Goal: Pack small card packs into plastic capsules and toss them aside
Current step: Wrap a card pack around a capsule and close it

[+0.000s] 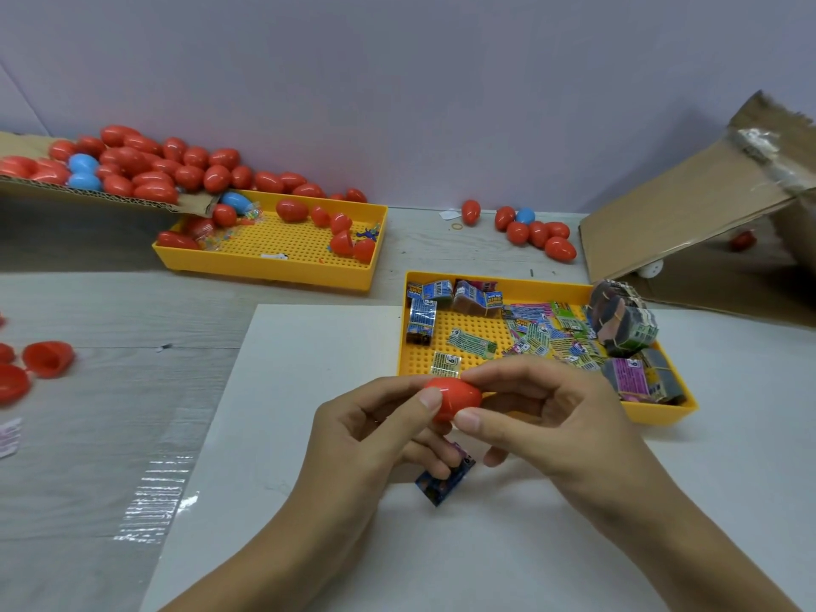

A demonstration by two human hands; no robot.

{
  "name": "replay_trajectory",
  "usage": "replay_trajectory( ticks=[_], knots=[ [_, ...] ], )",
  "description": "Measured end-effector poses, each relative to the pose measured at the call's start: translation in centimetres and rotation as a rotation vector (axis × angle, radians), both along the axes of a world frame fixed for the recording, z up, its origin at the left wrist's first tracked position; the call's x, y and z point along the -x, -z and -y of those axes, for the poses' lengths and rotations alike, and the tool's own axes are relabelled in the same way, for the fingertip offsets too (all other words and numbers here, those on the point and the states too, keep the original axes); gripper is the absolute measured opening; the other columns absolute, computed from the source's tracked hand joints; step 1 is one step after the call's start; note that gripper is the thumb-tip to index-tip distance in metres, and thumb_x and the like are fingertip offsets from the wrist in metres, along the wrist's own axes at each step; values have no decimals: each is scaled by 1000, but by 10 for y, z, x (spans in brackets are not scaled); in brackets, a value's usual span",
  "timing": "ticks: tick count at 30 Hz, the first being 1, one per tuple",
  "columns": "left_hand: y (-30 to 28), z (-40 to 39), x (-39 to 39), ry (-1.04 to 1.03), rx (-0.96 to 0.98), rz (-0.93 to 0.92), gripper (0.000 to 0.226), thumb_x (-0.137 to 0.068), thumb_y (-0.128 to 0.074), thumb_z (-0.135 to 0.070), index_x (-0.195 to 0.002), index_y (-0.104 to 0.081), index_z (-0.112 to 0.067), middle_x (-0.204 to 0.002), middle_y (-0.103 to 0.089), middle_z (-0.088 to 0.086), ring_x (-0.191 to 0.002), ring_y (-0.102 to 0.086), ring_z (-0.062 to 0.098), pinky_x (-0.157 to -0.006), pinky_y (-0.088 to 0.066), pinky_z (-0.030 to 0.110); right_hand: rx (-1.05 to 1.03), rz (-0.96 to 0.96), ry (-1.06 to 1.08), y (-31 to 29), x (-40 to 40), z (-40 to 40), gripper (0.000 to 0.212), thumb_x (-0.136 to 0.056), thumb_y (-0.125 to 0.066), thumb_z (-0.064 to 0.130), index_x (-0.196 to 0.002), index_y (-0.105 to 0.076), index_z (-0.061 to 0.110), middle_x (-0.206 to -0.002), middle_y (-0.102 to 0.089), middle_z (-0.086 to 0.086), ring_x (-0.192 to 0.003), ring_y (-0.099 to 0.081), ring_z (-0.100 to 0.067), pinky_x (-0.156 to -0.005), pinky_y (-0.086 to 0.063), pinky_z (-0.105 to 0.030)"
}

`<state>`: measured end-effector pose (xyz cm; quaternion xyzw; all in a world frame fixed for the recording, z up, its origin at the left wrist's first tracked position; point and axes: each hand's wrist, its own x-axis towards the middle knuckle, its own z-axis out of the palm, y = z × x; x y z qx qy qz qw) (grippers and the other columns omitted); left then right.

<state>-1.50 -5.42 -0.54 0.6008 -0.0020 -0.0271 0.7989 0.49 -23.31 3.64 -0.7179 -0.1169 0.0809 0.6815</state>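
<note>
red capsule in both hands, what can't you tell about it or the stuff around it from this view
- Red capsule, head view: the fingers of the left hand and right hand cover its seam, so whether it is fully closed, or holds anything, is hidden.
- Card pack, head view: the left hand's fingers hide its upper part; print too small to read.
- Cardboard box, head view: cut off by the right edge; inside shadowed.
</note>
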Motion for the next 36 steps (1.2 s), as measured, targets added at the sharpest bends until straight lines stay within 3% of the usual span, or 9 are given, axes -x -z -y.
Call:
replay_trajectory(
  ticks=[11,14,18,21,24,29,32,34,36],
  knots=[
    [-1,1,-1,-17,19,10,32,-74,-74,-45,-87,-74,-15,-66,-68,22,-56,-67,33,-53,-53,30,-2,-6,-42,2,-1,1,24,-72,-78,17,-95,-77,16,-86,-76,-7,-73,-72,-21,-52,-55,-26],
    [-3,1,1,-54,77,25,32,-74,-73,-44,-83,-74,-13,-65,-66,22,-53,-66,31,-48,-52,29,6,5,-20,1,-3,6,17,-79,-70,23,-93,-77,17,-76,-74,-9,-61,-69,-20,-45,-51,-24],
    [-6,0,4,-203,113,92,36,-80,-65,-49,-77,-76,-15,-62,-64,18,-50,-64,29,-45,-50,26,446,185,-112,7,-3,14,12,-84,-75,37,-95,-76,35,-60,-67,7,-47,-54,-5,-49,-39,-13],
    [-9,1,4,-250,112,122,34,-80,-64,-47,-78,-76,-15,-69,-68,18,-55,-67,31,-49,-53,28,714,235,-247,18,-1,10,31,-80,-71,49,-111,-68,49,-58,-57,13,-52,-49,-7,-50,-35,-23],
    [-9,1,3,-253,108,143,25,-78,-68,-40,-79,-74,-16,-82,-71,19,-62,-69,32,-54,-56,31,819,251,-257,22,-1,7,30,-84,-66,53,-113,-65,55,-61,-57,16,-55,-48,-9,-50,-32,-29],
    [-4,-1,3,-260,98,160,19,-72,-71,-31,-76,-67,-13,-88,-71,18,-68,-72,36,-61,-58,32,670,228,-194,19,-2,7,17,-82,-76,34,-93,-75,47,-55,-57,12,-49,-44,-6,-47,-27,-15],
    [-3,-2,3,-266,104,176,14,-72,-69,-26,-79,-67,-14,-91,-72,17,-66,-70,34,-54,-56,32,470,95,-191,12,-4,10,13,-82,-77,35,-91,-78,45,-49,-47,1,-46,-33,-7,-48,-25,-21],
    [-2,-2,1,-269,119,171,11,-76,-66,-18,-87,-68,-19,-90,-70,18,-61,-65,32,-48,-51,30,321,21,-183,5,-7,12,12,-79,-76,37,-91,-80,35,-52,-42,-16,-49,-28,-24,-49,-22,-29],
    [0,-1,0,-256,103,166,19,-85,-55,-13,-90,-72,-19,-89,-69,17,-59,-61,28,-47,-47,28,178,-94,-120,1,-9,15,23,-72,-74,40,-87,-81,24,-47,-34,-10,-44,-24,-18,-44,-20,-24]
  ],
)
